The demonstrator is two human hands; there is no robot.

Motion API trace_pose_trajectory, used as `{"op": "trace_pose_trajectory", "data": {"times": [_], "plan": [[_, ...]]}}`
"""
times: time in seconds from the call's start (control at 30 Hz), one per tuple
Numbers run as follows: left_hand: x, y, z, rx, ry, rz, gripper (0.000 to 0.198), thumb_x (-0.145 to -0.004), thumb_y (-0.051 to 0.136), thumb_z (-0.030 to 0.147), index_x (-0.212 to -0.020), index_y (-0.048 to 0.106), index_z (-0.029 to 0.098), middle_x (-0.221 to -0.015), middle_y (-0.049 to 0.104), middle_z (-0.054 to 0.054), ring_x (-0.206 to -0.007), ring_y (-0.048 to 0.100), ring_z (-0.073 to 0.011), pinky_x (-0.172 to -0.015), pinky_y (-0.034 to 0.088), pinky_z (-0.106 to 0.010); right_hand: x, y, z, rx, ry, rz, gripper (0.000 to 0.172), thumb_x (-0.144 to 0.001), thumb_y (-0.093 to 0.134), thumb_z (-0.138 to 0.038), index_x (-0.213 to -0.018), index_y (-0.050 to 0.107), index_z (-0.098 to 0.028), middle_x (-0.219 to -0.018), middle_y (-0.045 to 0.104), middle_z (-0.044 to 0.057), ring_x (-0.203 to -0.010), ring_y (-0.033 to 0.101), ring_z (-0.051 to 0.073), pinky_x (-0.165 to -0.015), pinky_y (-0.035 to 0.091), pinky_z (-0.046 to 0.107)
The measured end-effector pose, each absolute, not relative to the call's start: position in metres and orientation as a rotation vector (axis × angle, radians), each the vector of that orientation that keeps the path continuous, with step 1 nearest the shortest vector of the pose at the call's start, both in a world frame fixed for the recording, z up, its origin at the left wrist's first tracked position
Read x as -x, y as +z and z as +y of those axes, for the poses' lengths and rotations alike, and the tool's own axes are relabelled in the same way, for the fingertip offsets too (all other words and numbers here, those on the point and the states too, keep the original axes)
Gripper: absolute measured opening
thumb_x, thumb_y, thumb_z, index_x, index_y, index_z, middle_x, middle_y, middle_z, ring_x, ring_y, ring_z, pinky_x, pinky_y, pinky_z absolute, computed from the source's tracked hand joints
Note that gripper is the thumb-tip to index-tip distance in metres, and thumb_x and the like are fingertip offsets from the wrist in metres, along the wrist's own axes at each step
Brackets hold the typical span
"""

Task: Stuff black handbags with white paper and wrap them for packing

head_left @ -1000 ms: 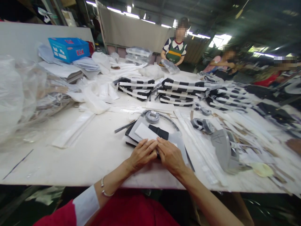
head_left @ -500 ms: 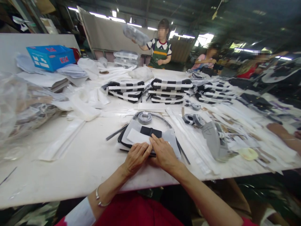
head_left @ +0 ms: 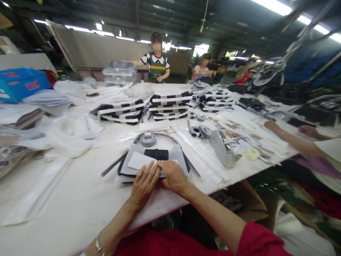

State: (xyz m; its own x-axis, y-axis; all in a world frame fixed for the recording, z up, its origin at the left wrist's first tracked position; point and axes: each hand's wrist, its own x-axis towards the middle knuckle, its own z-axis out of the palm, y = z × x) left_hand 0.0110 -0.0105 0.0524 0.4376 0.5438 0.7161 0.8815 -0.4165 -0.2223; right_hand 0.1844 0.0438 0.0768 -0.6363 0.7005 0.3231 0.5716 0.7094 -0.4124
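Note:
A flat black bag point(head_left: 121, 170) lies on the table before me, its curved handle at the far side. Over it are a pale grey sheet point(head_left: 177, 156), a folded white sheet point(head_left: 137, 160) and a small black strap piece point(head_left: 157, 154). My left hand point(head_left: 144, 181) lies on the near edge of the white sheet, fingers stretched out. Close beside it, my right hand point(head_left: 173, 176) bends its fingers over the same edge; its thumb is hidden. A grey wrapped coil point(head_left: 147, 139) rests at the handle.
Stacks of black bags with white wrapping point(head_left: 170, 106) stand behind. To the right are a grey tape dispenser point(head_left: 220, 147), a yellow tape roll point(head_left: 252, 153) and a co-worker's arm point(head_left: 287, 137). A blue box point(head_left: 23, 85) is at left; another person point(head_left: 157, 65) stands across the table.
My view has turned right, so the scene shifts left. Both hands stay at the white sheet's edge. The person across has lowered a clear-wrapped bundle onto the stack.

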Motion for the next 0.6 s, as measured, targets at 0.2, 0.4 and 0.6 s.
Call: {"op": "trace_pose_trajectory", "data": {"times": [0.2,0.4,0.6], "plan": [[-0.005,0.056,-0.007,2.134,-0.796,-1.143,0.039,-0.091,0.042,0.007,-0.126,0.057,0.016,-0.116,0.071,-0.010,-0.109,0.066,-0.0212,-0.098,0.043,-0.035,-0.179,0.096,0.043,0.969,0.306,-2.600,0.057,-0.074,0.066,-0.016,-0.129,0.054,-0.012,-0.132,0.061,0.016,-0.123,0.056,0.027,-0.106,0.041,0.042],[0.005,0.076,-0.003,2.078,-0.887,-1.287,0.049,-0.084,0.042,0.002,-0.127,0.055,0.020,-0.115,0.071,-0.008,-0.105,0.066,-0.0207,-0.091,0.046,-0.034,-0.225,0.161,0.067,0.892,0.315,-2.170,0.030,-0.097,0.047,-0.031,-0.120,0.065,-0.022,-0.124,0.068,0.006,-0.120,0.060,0.018,-0.110,0.040,0.037],[0.017,0.093,0.007,1.902,-1.037,-1.474,0.054,-0.078,0.051,0.003,-0.128,0.054,0.020,-0.112,0.071,-0.009,-0.096,0.068,-0.0225,-0.086,0.048,-0.034,-0.325,0.138,0.127,1.618,0.110,-1.815,0.031,-0.094,0.050,-0.035,-0.101,0.075,-0.017,-0.101,0.076,0.007,-0.094,0.071,0.023,-0.087,0.054,0.036]]}}
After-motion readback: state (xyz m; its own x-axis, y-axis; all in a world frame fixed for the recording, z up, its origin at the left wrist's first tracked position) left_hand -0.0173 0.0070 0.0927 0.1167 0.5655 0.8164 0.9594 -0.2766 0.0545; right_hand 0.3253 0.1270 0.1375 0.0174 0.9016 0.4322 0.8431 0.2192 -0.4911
